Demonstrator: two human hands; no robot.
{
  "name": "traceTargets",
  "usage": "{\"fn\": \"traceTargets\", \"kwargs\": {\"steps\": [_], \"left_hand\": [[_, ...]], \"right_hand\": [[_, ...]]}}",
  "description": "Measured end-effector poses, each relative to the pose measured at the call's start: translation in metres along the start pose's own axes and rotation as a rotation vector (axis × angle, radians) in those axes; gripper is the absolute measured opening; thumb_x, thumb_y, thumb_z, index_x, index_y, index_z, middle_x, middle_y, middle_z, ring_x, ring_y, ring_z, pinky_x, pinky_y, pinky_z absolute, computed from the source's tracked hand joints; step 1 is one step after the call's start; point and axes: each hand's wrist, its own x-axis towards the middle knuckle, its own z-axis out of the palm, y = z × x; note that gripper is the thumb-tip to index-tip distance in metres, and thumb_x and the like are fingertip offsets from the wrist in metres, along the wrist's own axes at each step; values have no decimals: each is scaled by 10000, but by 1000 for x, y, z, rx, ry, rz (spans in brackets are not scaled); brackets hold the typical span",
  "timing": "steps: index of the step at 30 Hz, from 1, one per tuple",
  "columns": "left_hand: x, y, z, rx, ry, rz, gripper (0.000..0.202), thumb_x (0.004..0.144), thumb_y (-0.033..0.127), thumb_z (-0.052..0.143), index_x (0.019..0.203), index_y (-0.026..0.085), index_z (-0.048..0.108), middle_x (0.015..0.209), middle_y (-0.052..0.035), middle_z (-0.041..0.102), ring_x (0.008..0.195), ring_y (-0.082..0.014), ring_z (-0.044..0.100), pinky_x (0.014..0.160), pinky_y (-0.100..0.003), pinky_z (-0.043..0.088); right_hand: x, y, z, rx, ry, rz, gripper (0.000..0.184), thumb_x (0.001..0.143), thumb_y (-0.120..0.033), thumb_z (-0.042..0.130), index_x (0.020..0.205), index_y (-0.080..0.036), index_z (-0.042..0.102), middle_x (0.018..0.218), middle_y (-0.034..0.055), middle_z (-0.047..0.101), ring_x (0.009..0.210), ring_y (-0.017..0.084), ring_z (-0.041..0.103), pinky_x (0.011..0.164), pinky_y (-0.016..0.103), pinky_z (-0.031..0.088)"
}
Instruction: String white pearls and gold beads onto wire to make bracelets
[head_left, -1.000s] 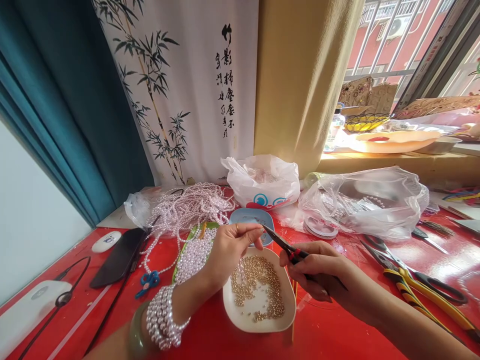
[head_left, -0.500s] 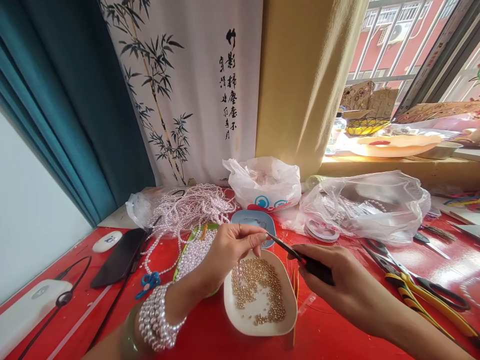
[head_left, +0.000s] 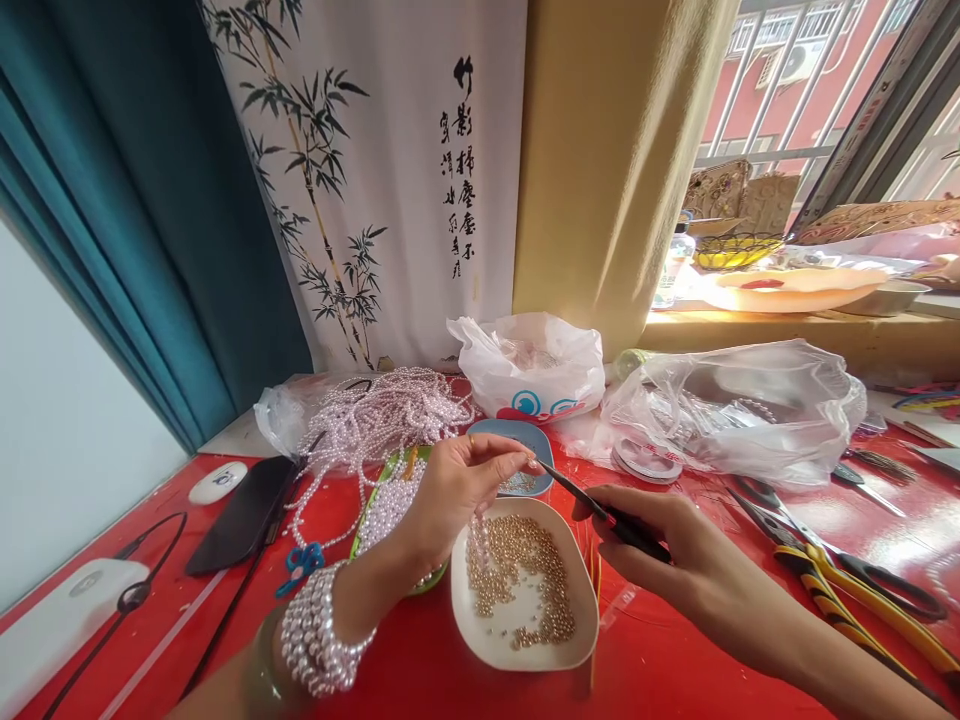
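Note:
My left hand, thumb and forefinger pinched together, is above the cream bowl. A short string of pale pink beads hangs beneath its fingers. What lies right at the fingertips is too small to make out. In my right hand are black-handled needle-nose pliers, their tips meeting the left fingertips. Loose gold beads lie in the cream bowl. Behind my left wrist, a green tray of white pearl beads is partly hidden. A blue dish stands behind the fingers.
Heaped bead strands lie at the back left, beside a white plastic bag. A clear bag and a ribbon spool are at right. Scissors and yellow-handled pliers lie near my right forearm. A phone is left.
My left fingertips have shifted very slightly down, with the plier tips still at them. The whole view has moved a little; the bowls and bags stay in place.

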Motion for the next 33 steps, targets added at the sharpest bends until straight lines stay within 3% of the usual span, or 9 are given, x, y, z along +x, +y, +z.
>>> {"fn": "traceTargets", "kwargs": {"steps": [9,16,25,33], "left_hand": [[0,-1,-1,-52,8,-21,91,683,222,606,710,135,619,707,-31,653,365,-1,253,366,-184,165],[0,-3,-2,-45,-50,-15,129,705,248,598,769,136,599,686,-38,652,370,-5,249,385,-189,166],[0,-3,-2,-1,-40,-13,107,695,246,594,735,148,609,664,-25,639,390,-26,259,400,-206,181],[0,-3,-1,14,-33,-6,113,689,247,607,730,143,622,646,-26,632,394,-23,262,403,-210,182]], "right_hand": [[3,0,3,-113,56,-68,161,763,-207,473,835,-173,613,588,-5,523,509,109,378,459,224,311],[1,1,3,-170,72,-86,173,761,-185,476,845,-170,627,596,-3,561,497,108,394,449,217,315],[-1,4,2,-3,107,-56,168,721,-224,523,817,-173,650,623,8,589,535,125,464,467,215,366],[-1,3,2,43,37,-17,162,725,-186,505,821,-167,634,614,0,534,541,117,428,463,211,350]]}}
